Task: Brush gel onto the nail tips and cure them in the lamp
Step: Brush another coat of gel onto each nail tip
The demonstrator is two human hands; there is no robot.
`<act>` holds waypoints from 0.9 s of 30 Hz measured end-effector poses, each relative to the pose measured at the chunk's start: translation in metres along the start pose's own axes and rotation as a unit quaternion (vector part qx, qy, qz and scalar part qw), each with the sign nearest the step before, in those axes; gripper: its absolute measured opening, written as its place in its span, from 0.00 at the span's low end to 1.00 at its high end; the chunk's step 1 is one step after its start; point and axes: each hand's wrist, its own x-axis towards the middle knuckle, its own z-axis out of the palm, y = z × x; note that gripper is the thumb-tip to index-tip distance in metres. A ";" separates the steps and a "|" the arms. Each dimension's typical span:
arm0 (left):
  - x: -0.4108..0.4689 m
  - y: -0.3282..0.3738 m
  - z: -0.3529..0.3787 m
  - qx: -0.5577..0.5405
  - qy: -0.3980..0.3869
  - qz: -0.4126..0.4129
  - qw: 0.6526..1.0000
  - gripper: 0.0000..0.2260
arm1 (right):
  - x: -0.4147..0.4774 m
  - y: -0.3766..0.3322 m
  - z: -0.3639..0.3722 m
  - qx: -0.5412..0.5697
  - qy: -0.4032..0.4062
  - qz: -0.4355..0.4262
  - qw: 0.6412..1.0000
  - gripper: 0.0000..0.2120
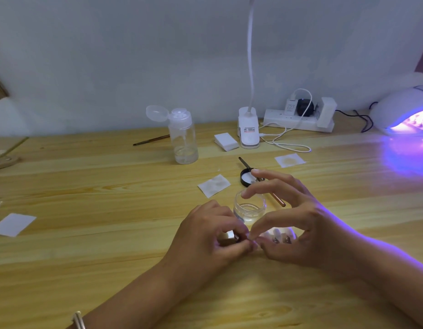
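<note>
The open gel jar [249, 207] stands just behind the hands at lower centre, the brush [275, 198] laid across its black lid [243, 178] and the lit lamp [405, 110] at the right edge, probably to keep everything within reach. The left hand [210, 233] curls round a small pale piece [230, 235], steadying it. The right hand [300, 229] arches over the nail tips [279, 236], its forefinger and thumb meeting at that piece and the other fingers fanned; whether it actually grips is too blurred to tell.

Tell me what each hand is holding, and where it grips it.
The left hand curls round a small shiny piece, too blurred to name. The right hand pinches its right end between thumb and forefinger. The brush lies unheld.
</note>
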 end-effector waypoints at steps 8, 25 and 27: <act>0.000 0.002 -0.001 0.008 0.004 0.003 1.000 0.12 | -0.001 -0.005 0.003 -0.015 0.025 0.057 0.998 0.09; -0.001 -0.003 0.001 0.001 0.003 0.008 1.000 0.11 | -0.001 -0.013 0.012 -0.099 0.065 0.054 0.991 0.11; -0.001 -0.004 0.001 0.000 0.003 0.010 1.000 0.11 | -0.001 -0.013 0.012 -0.103 0.067 0.056 0.991 0.11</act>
